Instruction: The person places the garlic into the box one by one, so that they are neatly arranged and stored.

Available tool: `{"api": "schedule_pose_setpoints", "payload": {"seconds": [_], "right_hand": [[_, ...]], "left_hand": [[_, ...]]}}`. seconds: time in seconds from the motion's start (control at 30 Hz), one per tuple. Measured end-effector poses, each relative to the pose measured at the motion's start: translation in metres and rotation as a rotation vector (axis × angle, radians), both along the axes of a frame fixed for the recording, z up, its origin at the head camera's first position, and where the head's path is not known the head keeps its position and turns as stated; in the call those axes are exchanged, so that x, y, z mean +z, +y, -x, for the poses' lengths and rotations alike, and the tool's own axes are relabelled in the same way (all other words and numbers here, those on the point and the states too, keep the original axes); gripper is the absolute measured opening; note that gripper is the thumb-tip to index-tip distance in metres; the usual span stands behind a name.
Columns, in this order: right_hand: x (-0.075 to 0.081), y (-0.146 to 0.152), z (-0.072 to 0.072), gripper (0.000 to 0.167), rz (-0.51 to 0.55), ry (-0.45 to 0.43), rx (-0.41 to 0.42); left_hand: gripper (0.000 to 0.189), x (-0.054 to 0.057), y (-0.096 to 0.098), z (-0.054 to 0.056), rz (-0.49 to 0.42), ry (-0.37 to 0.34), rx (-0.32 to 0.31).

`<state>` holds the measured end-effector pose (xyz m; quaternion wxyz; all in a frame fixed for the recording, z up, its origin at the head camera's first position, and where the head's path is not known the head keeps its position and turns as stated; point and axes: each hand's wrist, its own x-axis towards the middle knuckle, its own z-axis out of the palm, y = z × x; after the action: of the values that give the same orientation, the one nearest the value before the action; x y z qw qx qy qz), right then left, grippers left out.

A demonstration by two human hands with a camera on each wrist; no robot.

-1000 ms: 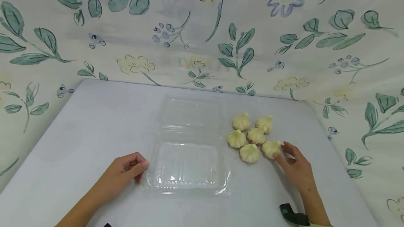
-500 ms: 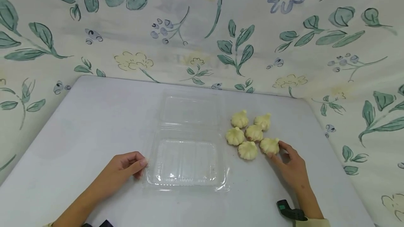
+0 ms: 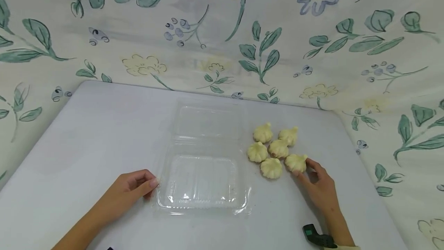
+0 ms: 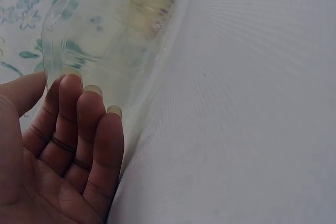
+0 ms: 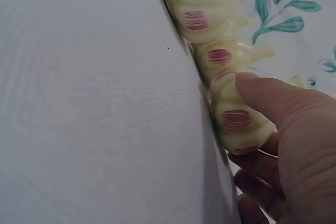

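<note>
A clear plastic clamshell container (image 3: 204,180) lies unfolded on the white table, its lid half (image 3: 208,122) at the back. My left hand (image 3: 130,188) pinches the container's left rim between thumb and fingers; the left wrist view has the rim (image 4: 52,30) running down to the thumb tip. To the right of the container sit several pale garlic bulbs (image 3: 271,168) in a cluster. My right hand (image 3: 319,188) grips the nearest right-hand garlic bulb (image 3: 295,163), which still rests on the table. In the right wrist view, that bulb (image 5: 236,119) shows purple streaks, with the thumb across it.
The white table (image 3: 104,134) ends at a hanging cloth (image 3: 208,30) printed with leaves and flowers. A dark wrist strap (image 3: 317,236) sits at my right wrist. Other garlic bulbs (image 5: 205,3) stand just beyond the gripped one.
My right thumb and fingers have closed onto the right-hand garlic bulb. My left hand stays at the container's rim. The head view has shifted slightly.
</note>
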<state>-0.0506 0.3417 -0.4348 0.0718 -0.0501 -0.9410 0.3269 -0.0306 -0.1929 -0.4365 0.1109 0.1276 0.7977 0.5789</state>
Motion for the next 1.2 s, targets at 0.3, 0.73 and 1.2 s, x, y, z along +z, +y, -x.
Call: {"api": "schedule_pose_setpoints", "payload": {"seconds": [0.3,0.73,1.2], "right_hand": [[-0.001,0.000,0.000,0.067,-0.016,-0.032,0.001],[0.000,-0.003,0.001,0.065,-0.017,-0.021,-0.039],[0.003,-0.006,-0.001,0.061,0.015,0.043,-0.032]], "left_hand": [[0.015,-0.004,0.001,-0.006,0.021,0.014,0.021],[0.018,-0.003,0.002,-0.004,-0.084,0.049,-0.051],[0.017,-0.003,0.003,-0.005,-0.161,0.044,-0.082]]}}
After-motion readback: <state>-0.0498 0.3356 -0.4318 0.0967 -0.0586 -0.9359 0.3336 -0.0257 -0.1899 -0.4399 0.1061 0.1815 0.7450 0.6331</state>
